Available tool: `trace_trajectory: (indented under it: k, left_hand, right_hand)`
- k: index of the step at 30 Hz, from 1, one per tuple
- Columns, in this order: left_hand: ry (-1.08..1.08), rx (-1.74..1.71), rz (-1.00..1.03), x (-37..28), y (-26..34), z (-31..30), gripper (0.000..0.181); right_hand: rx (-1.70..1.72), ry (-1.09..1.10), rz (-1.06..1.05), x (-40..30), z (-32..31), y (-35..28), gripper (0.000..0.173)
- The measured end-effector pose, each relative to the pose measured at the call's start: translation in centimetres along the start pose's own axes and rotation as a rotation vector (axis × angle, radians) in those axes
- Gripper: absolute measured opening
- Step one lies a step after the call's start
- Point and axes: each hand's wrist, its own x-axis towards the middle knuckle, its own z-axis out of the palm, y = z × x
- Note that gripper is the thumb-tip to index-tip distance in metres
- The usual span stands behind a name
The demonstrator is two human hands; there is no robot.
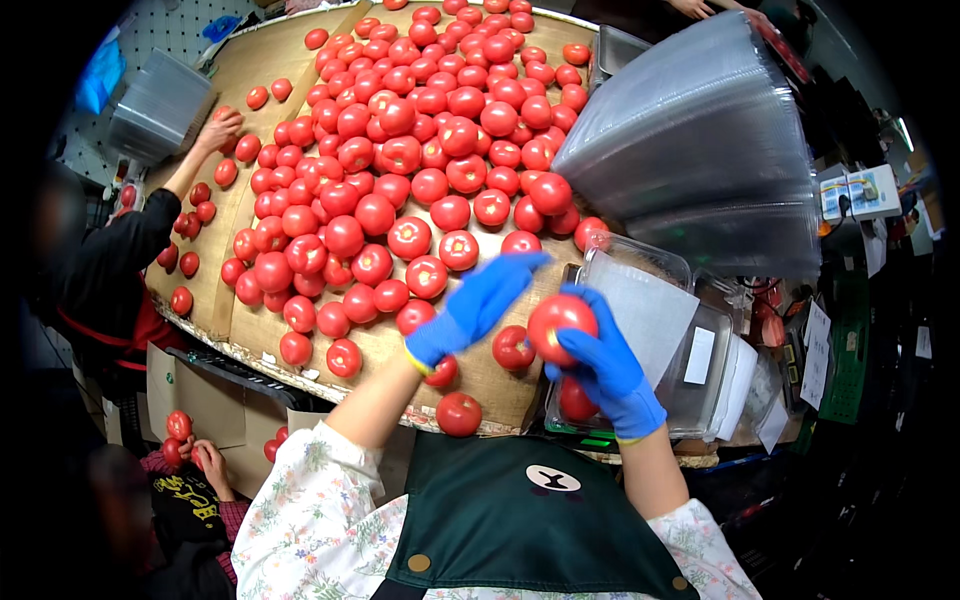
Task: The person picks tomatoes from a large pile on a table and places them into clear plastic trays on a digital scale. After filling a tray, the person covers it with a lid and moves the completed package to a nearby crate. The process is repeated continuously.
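Observation:
Blue knit gloves with yellow cuffs cover both my hands. My right hand (611, 367) grips a large red tomato (562, 330) above a clear plastic tray (675, 420). Below that hand, another tomato (576, 399) sits partly hidden at the tray's left end. My left hand (480, 300), blurred, reaches over the near edge of the tomato pile (390, 187) with its fingers stretched out and nothing visible in it. Between my hands a single tomato (514, 348) rests on the brown tabletop (495, 401). One more tomato (459, 415) lies at the table's front edge, close to my apron.
Tall nested stacks of clear plastic trays (697, 142) lean at the right. A white sheet (652, 315) lies over the tray area, near a power strip (859, 193). At left, a co-worker's hand (220, 131) touches a tomato; another person's hands (214, 465) hold tomatoes by a cardboard box (247, 435).

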Motion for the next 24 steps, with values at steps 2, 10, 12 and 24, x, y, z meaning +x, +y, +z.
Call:
trace_trajectory:
  k: [2,10,12,24]
  left_hand:
    - [0.207,0.749,0.045,1.0,-7.1,-1.7,0.050]
    - [0.323,0.681,-0.068,2.6,-10.0,-2.9,0.067]
    - [0.355,0.312,-0.068,3.1,-3.8,-1.0,0.069]
    - [0.180,0.553,0.351,-1.7,-1.1,7.0,0.035]
  right_hand:
    - [0.194,-0.047,0.111,-2.0,-1.3,0.6,0.057]
    - [-0.065,0.304,-0.306,-9.8,-11.1,-0.8,0.053]
    - [-0.542,0.446,-0.315,-10.2,-11.7,-0.9,0.054]
    - [-1.536,0.345,-0.540,-8.2,-10.4,3.9,0.042]
